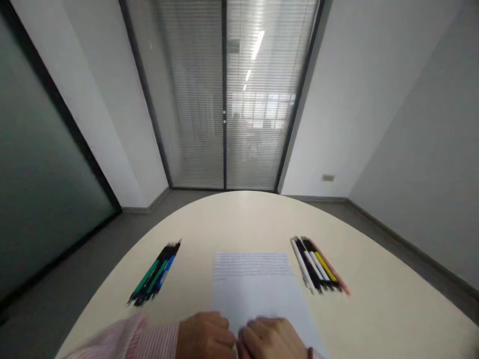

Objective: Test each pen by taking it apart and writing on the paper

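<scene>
A white sheet of paper [258,294] with lines of writing across its upper part lies on the round cream table [243,219]. Over its lower left edge is my left hand [207,335], fingers curled, coming out of a pink striped sleeve. Right beside it, on the lower part of the sheet, my right hand [271,338] is also curled, with its fingers close to the left ones. Something small and reddish shows between the two hands, too blurred to name. What either hand grips is hidden.
Several green, black and blue pens [155,274] lie together at the left. At the right is a row of white, black, yellow and pink pens [318,264]. Beyond the table's far edge stand a glass partition with blinds [224,149] and white walls.
</scene>
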`<state>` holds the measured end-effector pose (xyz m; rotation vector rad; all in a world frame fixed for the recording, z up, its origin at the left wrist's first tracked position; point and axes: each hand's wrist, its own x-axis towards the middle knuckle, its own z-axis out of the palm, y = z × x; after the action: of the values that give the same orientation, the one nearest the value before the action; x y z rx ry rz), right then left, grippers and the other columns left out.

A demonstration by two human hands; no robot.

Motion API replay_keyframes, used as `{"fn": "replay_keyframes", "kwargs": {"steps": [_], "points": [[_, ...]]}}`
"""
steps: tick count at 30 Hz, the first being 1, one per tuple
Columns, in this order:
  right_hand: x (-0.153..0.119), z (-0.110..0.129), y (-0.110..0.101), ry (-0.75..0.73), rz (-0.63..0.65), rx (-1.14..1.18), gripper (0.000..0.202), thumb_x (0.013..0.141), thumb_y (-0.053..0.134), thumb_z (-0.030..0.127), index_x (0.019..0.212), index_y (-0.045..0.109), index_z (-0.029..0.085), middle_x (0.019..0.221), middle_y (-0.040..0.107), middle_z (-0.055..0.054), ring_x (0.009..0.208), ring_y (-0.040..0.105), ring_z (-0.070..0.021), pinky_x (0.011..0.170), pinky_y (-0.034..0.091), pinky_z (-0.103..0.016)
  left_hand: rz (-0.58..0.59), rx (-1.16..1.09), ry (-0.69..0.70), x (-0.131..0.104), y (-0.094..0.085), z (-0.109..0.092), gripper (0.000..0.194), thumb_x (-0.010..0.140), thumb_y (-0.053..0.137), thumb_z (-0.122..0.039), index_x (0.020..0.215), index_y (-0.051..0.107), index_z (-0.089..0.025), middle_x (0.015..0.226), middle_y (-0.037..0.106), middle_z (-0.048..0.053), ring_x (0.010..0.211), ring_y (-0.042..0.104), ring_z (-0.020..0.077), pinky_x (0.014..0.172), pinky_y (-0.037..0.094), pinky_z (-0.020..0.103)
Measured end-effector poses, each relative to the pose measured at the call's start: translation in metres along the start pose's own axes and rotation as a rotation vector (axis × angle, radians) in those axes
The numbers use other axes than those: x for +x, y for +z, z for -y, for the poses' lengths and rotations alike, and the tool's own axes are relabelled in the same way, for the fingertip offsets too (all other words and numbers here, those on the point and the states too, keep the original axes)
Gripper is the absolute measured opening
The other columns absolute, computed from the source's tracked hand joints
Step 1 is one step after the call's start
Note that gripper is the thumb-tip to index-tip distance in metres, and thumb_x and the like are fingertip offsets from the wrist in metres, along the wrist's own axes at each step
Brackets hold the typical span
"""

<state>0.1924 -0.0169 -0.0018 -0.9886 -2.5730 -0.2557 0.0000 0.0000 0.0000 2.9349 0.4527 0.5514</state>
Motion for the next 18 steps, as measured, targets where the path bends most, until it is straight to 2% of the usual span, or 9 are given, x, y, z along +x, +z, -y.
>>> {"fn": "replay_keyframes", "kwargs": {"steps": [3,6,10,13,15,18], "points": [[0.004,0.001,-0.005,0.015,0.019,0.026,0.013,0.074,0.06,0.019,0.063,0.054,0.023,0.054,0.063,0.007,0.044,0.059,-0.0116,0.043,0.018,-0.033,-0.006,0.038,-0.037,0.001,-0.01,-0.004,0.039,0.09,0.057,-0.026,0.054,0.045,-0.019,0.051,0.048,-0.005,0.048,0.043,0.0112,0.048,0.032,0.026],[0.009,0.001,-0.013,0.052,0.053,0.049,0.014,0.074,0.059,0.019,0.061,0.054,0.022,0.052,0.064,0.006,0.044,0.061,-0.0113,0.043,0.018,-0.033,-0.018,0.048,-0.086,0.003,-0.019,-0.008,0.039,0.087,0.06,-0.022,0.053,0.042,-0.019,0.049,0.048,-0.006,0.048,0.042,0.0112,0.048,0.029,0.028],[0.015,-0.001,-0.02,0.074,0.08,0.062,0.015,0.073,0.057,0.017,0.059,0.054,0.02,0.051,0.065,0.005,0.042,0.061,-0.0108,0.042,0.015,-0.033,-0.045,-0.039,-0.1,0.006,-0.025,-0.009,0.035,0.091,0.053,-0.026,0.057,0.046,-0.019,0.05,0.051,-0.005,0.049,0.045,0.011,0.049,0.031,0.026],[0.015,-0.002,-0.016,0.077,0.091,0.06,0.014,0.072,0.058,0.018,0.059,0.054,0.02,0.051,0.066,0.005,0.042,0.062,-0.0111,0.042,0.013,-0.033,-0.143,-0.106,-0.113,0.008,-0.029,-0.003,0.033,0.093,0.046,-0.033,0.063,0.052,-0.02,0.05,0.052,-0.004,0.047,0.047,0.0111,0.048,0.033,0.025],[0.014,-0.002,-0.012,0.095,0.098,0.056,0.013,0.071,0.06,0.019,0.059,0.055,0.02,0.052,0.067,0.005,0.043,0.063,-0.0115,0.043,0.012,-0.033,-0.216,-0.07,-0.251,0.008,-0.037,0.005,0.028,0.092,0.045,-0.033,0.07,0.055,-0.02,0.055,0.055,-0.002,0.05,0.05,0.0127,0.05,0.036,0.025],[0.014,-0.001,-0.01,0.111,0.114,0.065,0.012,0.071,0.059,0.018,0.06,0.056,0.02,0.053,0.067,0.005,0.044,0.063,-0.011,0.043,0.013,-0.033,-0.255,0.178,-0.536,0.004,-0.056,0.024,0.022,0.093,0.039,-0.021,0.082,0.058,-0.018,0.073,0.062,0.004,0.068,0.058,0.0189,0.064,0.043,0.029]]}}
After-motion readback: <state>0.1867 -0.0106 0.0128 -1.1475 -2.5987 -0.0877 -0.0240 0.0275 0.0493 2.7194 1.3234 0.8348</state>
